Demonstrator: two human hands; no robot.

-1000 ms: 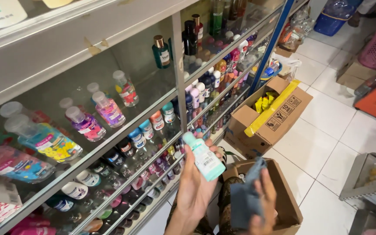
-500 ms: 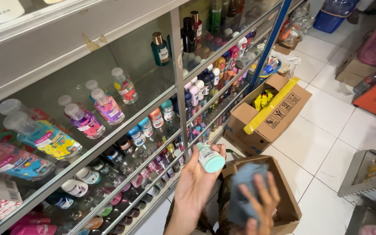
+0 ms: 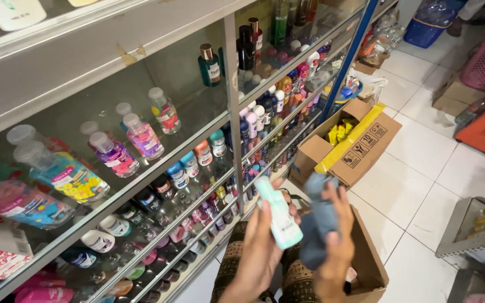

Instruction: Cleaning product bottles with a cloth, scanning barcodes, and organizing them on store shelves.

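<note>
Just in front of the glass shelving (image 3: 158,168), the person's left hand (image 3: 262,252) is closed around a small mint-green bottle (image 3: 279,219), fingers wrapped about its lower half so that the cap end points up and toward the shelves. The right hand (image 3: 332,247) grips a bunched grey-blue cloth (image 3: 315,219), which sits just beside the bottle, close to its side; whether cloth and bottle actually touch cannot be told from this angle. Both hands hover above an open cardboard box (image 3: 374,264) on the floor at the person's knees, and a second open box (image 3: 355,148) with yellow packets inside stands further along the white tiled floor (image 3: 422,168). As a judgement, the work looks to be wiping bottles one at a time, and this one seems mid-wipe: it is out of the box and not on any shelf. The shelves themselves are already densely stocked with rows of small coloured bottles (image 3: 141,137) and darker tall ones (image 3: 245,47) higher up, though no obvious gap for the green bottle shows. How much stock remains in the near box is hidden by the hands, so what is left cannot be gauged.
</note>
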